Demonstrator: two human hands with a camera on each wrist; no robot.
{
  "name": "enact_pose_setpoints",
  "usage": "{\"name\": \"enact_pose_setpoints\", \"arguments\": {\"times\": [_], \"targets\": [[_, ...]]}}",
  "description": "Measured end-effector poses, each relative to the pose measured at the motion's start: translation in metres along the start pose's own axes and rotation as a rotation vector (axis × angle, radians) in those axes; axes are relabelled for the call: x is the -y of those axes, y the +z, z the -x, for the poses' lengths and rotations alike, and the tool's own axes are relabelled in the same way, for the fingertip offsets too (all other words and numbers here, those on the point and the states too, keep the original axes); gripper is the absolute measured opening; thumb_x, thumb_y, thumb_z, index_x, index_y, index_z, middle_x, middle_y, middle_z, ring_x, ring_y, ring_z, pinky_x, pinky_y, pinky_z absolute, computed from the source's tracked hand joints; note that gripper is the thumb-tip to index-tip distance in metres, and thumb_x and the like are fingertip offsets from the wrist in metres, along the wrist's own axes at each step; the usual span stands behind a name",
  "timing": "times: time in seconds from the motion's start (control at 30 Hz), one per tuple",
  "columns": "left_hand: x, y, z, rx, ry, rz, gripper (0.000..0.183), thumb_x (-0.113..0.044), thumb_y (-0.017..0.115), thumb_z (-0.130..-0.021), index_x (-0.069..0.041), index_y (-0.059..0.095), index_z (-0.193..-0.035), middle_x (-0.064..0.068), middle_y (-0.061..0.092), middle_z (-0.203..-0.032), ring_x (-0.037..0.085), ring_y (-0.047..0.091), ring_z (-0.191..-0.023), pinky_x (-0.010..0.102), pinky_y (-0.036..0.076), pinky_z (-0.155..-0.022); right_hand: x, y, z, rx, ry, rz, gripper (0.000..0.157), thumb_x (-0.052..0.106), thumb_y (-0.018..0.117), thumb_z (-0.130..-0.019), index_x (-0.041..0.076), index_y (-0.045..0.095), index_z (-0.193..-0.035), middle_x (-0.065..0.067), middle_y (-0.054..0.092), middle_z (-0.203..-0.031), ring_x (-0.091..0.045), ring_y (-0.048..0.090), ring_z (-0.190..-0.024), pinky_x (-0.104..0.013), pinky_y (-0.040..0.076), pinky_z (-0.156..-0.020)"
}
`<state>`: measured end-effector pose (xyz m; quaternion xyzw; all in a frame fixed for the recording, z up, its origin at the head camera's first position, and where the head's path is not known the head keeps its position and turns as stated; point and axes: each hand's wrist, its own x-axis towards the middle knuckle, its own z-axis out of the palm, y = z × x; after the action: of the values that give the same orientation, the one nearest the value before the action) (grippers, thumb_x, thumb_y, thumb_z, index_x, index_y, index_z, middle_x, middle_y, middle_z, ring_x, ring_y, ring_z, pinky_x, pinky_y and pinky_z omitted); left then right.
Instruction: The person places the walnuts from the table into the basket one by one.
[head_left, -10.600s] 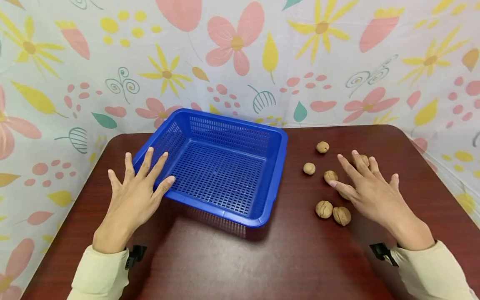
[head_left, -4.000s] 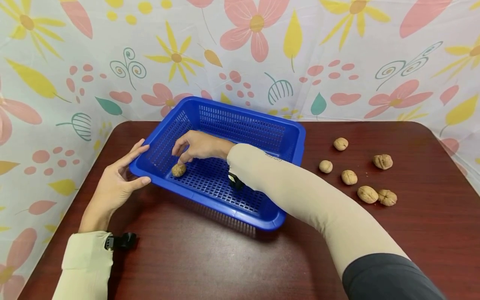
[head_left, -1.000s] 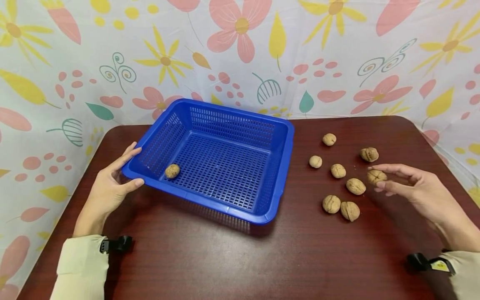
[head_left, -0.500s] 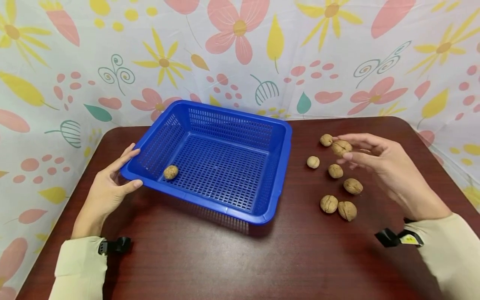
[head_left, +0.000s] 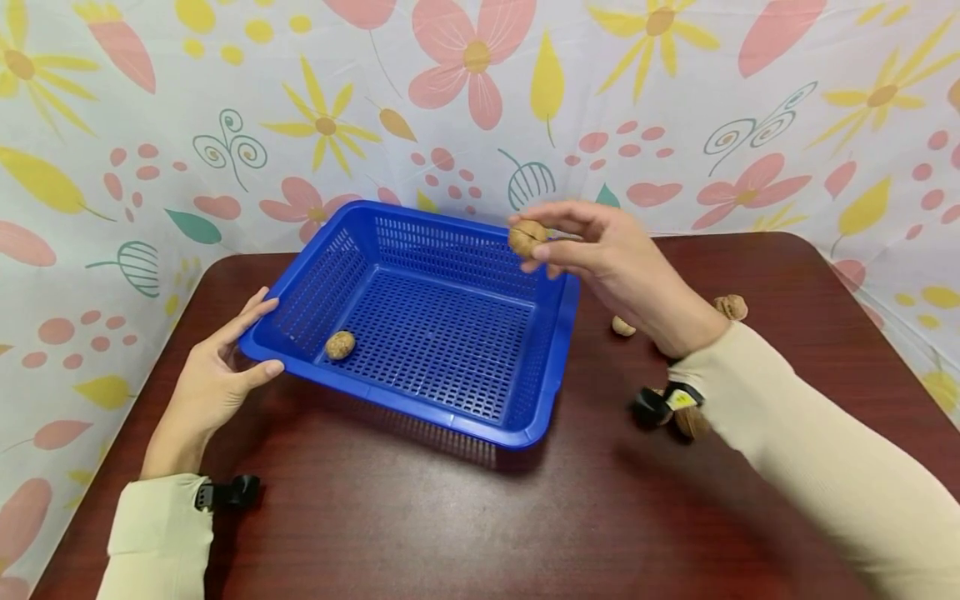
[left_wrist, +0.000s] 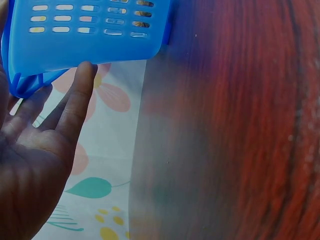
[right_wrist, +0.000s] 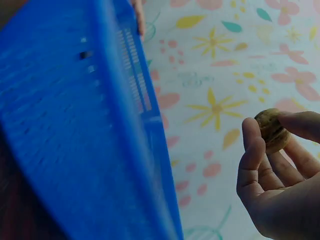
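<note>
My left hand (head_left: 210, 383) holds the near left corner of a blue plastic basket (head_left: 560, 367), thumb on the front rim and fingers along the left side. In the left wrist view, fingers (left_wrist: 75, 105) reach the basket's perforated outer wall (left_wrist: 75, 47). Up over the basket's far right corner, my right hand (head_left: 622, 271) pinches a walnut (head_left: 527, 238) between thumb and fingertips. The right wrist view shows that walnut (right_wrist: 271, 131) too, apart from the basket. Another walnut (head_left: 341, 344) lies inside, near the left end of the basket floor.
Right of the basket, loose walnuts lie on the dark red wooden table (head_left: 450, 533): one pale walnut (head_left: 622, 326), one farther back (head_left: 730, 307), one nearer (head_left: 690, 423). My right forearm hides others. A flower-patterned cloth (head_left: 480, 167) stands behind the table.
My right hand picked up a walnut from the table's right side and carried it left to the basket's far right corner. My left hand has stayed on the basket's corner over the last second.
</note>
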<state>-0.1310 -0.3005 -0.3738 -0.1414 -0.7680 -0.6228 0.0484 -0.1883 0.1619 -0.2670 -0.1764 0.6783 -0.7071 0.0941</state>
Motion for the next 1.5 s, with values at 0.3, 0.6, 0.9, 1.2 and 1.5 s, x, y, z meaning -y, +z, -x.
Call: {"name": "enact_pose_setpoints", "arguments": {"times": [0.3, 0.6, 0.9, 1.2, 1.5], "targets": [[-0.001, -0.003, 0.002, -0.015, -0.016, -0.017, 0.067, 0.011, 0.072, -0.091, -0.002, 0.051, -0.154, 0.001, 0.033, -0.172, 0.015, 0.038, -0.153, 0.007, 0.044, -0.104, -0.002, 0.056, -0.067, 0.055, 0.041, -0.075, 0.042, 0.001, 0.065, -0.098, 0.002, 0.063, -0.140, -0.012, 0.070, -0.129, -0.022, 0.074, -0.095, -0.030, 0.055, -0.077], [0.000, -0.005, 0.003, -0.021, -0.023, -0.032, 0.068, 0.010, 0.073, -0.092, -0.004, 0.051, -0.154, 0.002, 0.031, -0.173, 0.010, 0.042, -0.148, 0.007, 0.046, -0.101, -0.029, 0.113, -0.115, 0.077, 0.154, -0.172, 0.038, -0.001, 0.065, -0.101, 0.004, 0.064, -0.139, -0.013, 0.072, -0.128, -0.017, 0.073, -0.088, -0.030, 0.054, -0.077], [0.001, -0.002, 0.000, -0.013, -0.014, -0.008, 0.069, 0.013, 0.073, -0.090, -0.003, 0.052, -0.153, 0.002, 0.032, -0.172, 0.009, 0.043, -0.147, 0.009, 0.048, -0.101, -0.063, 0.142, -0.134, 0.085, 0.241, -0.192, 0.041, -0.001, 0.063, -0.101, 0.004, 0.061, -0.143, -0.016, 0.068, -0.138, -0.015, 0.073, -0.089, -0.025, 0.054, -0.075], [0.000, -0.001, -0.003, -0.020, -0.035, -0.033, 0.070, 0.012, 0.074, -0.089, -0.004, 0.052, -0.153, 0.006, 0.030, -0.173, 0.016, 0.041, -0.151, 0.009, 0.048, -0.100, -0.089, 0.151, -0.141, 0.151, 0.337, -0.182, 0.044, -0.007, 0.060, -0.101, 0.001, 0.059, -0.144, -0.020, 0.066, -0.136, -0.020, 0.073, -0.090, -0.043, 0.055, -0.103], [-0.001, -0.002, -0.002, -0.029, -0.035, -0.024, 0.069, 0.012, 0.075, -0.089, -0.004, 0.053, -0.152, 0.006, 0.031, -0.173, 0.021, 0.038, -0.154, 0.008, 0.047, -0.102, -0.107, 0.159, -0.142, 0.247, 0.390, -0.128, 0.043, -0.009, 0.058, -0.100, -0.002, 0.059, -0.143, -0.020, 0.064, -0.138, -0.039, 0.070, -0.114, -0.052, 0.049, -0.113]]}}
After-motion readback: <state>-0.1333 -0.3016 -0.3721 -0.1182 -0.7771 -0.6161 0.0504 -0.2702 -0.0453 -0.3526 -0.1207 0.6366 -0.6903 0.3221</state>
